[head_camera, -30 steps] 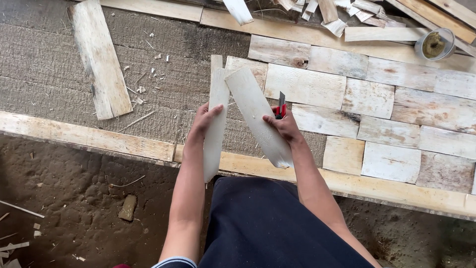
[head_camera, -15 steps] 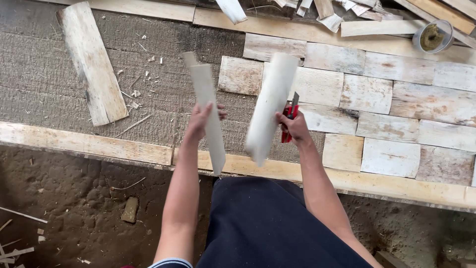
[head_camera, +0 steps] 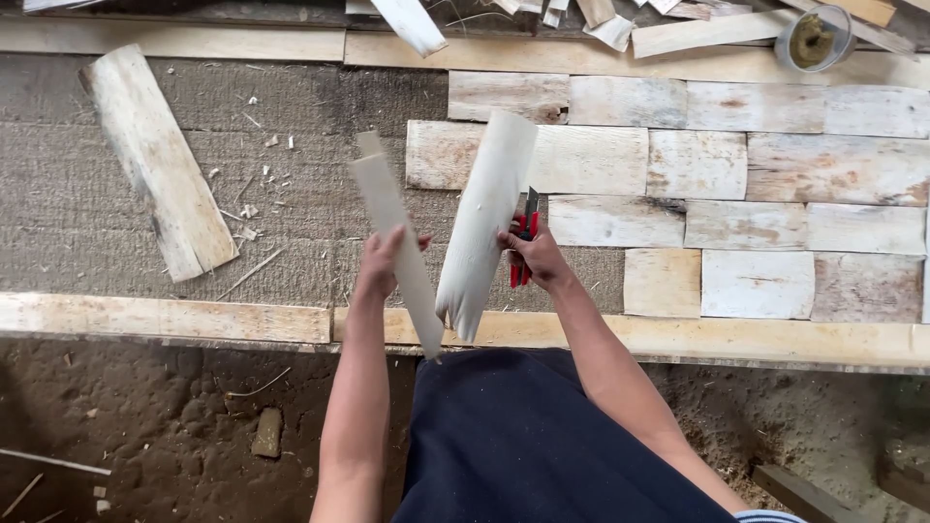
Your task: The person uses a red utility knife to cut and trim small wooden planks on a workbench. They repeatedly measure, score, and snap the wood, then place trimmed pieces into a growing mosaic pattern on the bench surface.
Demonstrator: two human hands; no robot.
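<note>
My left hand grips a narrow pale strip that stands tilted over the mat. My right hand holds a wider curved pale sheet and a red-handled utility knife together. The two pieces are apart, with a gap between them. Both are held above the grey woven mat, just beyond the wooden frame bar at the near edge.
Pale rectangular pieces lie in brick-like rows on the mat's right half. A loose bark board lies at the left, with small shavings near it. A round container and offcuts sit at the far edge. Dirt floor below.
The strip and the wide sheet were together a second ago; my hands have pulled them apart sideways and raised them more upright.
</note>
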